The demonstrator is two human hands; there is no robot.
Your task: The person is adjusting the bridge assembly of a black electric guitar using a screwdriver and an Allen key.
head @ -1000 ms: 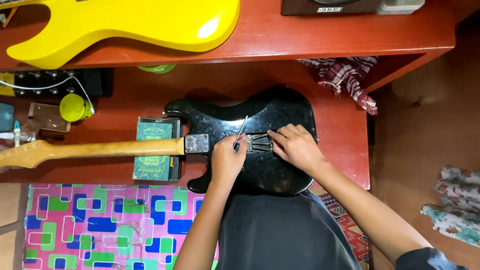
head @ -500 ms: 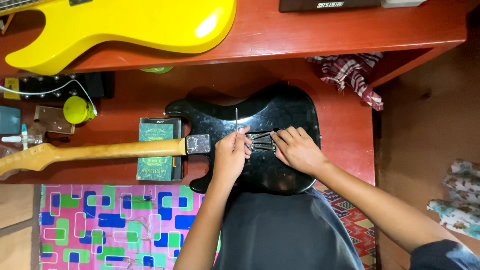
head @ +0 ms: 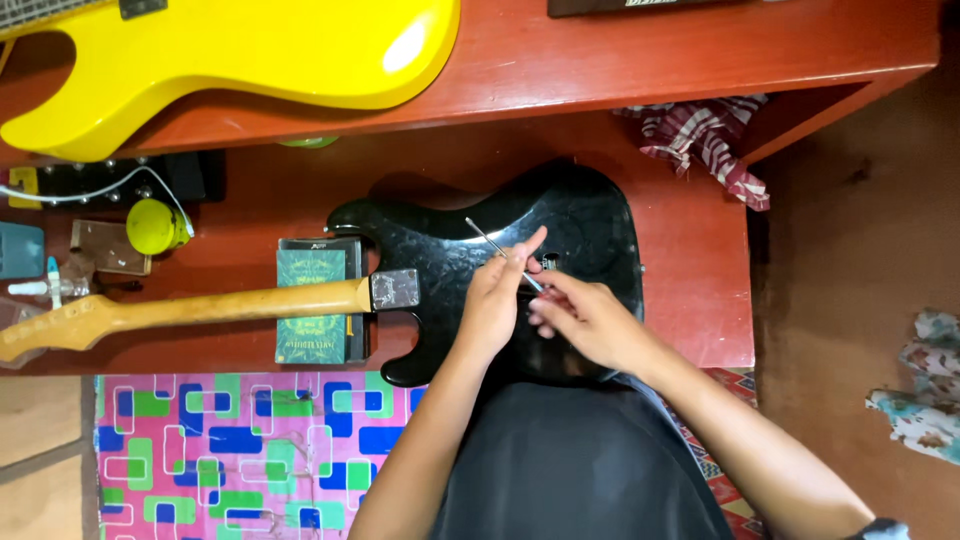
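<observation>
A black electric guitar body [head: 580, 225] lies back-up on the red table, its pale wooden neck [head: 190, 310] running off to the left. My left hand [head: 497, 300] and my right hand [head: 585, 320] meet over the middle of the body. Between them they pinch a thin metal rod [head: 490, 242] that slants up to the left from the fingers. Which hand carries most of the grip is hard to tell. An opening in the guitar's back sits under my fingers and is mostly hidden.
A yellow guitar body [head: 250, 50] lies on the upper shelf. A dark green box [head: 318, 305] props the neck joint. Left on the table are a yellow round object [head: 150, 225], a small brown box [head: 105, 248] and cables. A checked cloth [head: 705, 140] hangs at right. A patterned mat [head: 240, 440] lies below.
The thin rod stood nearly upright under my left hand before; now both hands hold it slanted up-left, and my right hand has moved closer to my left.
</observation>
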